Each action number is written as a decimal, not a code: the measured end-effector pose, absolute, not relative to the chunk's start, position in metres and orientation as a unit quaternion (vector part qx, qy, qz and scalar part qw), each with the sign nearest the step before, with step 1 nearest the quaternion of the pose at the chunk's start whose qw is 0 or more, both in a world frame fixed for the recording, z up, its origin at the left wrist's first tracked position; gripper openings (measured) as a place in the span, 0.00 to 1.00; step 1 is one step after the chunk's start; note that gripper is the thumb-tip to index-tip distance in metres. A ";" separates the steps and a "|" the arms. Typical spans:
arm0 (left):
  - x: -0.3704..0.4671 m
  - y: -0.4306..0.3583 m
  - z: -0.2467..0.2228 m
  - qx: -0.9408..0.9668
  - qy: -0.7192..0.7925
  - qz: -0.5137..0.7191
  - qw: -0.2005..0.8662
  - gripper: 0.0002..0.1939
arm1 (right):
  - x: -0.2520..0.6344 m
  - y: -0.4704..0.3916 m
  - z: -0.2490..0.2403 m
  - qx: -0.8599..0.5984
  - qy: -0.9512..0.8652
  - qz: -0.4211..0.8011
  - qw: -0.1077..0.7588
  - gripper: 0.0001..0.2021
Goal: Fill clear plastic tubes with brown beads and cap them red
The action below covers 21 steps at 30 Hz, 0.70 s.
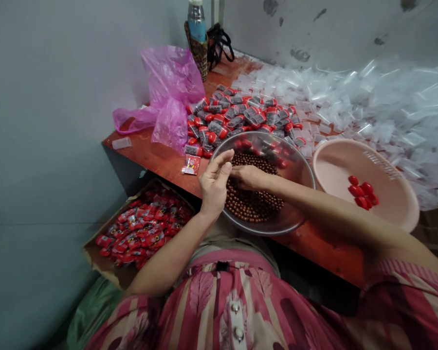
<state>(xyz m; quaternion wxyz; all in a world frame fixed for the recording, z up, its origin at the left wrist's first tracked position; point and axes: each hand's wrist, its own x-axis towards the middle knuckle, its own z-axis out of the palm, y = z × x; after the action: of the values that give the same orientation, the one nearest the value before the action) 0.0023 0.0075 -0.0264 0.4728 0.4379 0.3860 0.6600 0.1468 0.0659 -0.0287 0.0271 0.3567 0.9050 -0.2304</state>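
A metal bowl (295,221) at the table's front edge holds brown beads (253,204), with several red caps behind them. My left hand (215,187) is raised over the bowl's left rim, its fingers bent toward the thumb; whatever may be between them is too small to make out. Just right of it, my right hand (248,177) reaches over the beads, fingers pressed together near the left palm. Its fingertips are partly hidden behind the left hand. Behind the bowl lies a pile of red-capped clear containers (237,114) with dark contents.
A pink basin (401,204) with several red caps (363,192) stands at right. Clear containers (379,107) cover the back right. A pink bag (171,82), bottle (197,22) and red packet (192,165) are left. A carton (91,262) of red packets sits below.
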 end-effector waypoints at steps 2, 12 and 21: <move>0.001 0.008 -0.028 0.442 0.389 0.660 0.467 0.13 | 0.153 0.062 -0.023 0.381 0.863 -0.331 -0.021 0.19; 0.005 0.008 -0.020 0.511 0.404 0.488 0.581 0.26 | 0.188 0.025 0.016 0.416 0.601 -0.614 -0.299 0.21; 0.017 0.010 -0.014 0.417 0.340 0.465 0.703 0.23 | 0.208 0.013 0.019 0.434 0.713 -0.423 -0.352 0.20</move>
<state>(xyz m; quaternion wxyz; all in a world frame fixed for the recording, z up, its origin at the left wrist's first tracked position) 0.0172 0.0104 -0.0141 0.7028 0.4172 0.3401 0.4651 0.2078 0.0135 0.0193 -0.3519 0.4341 0.7133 -0.4230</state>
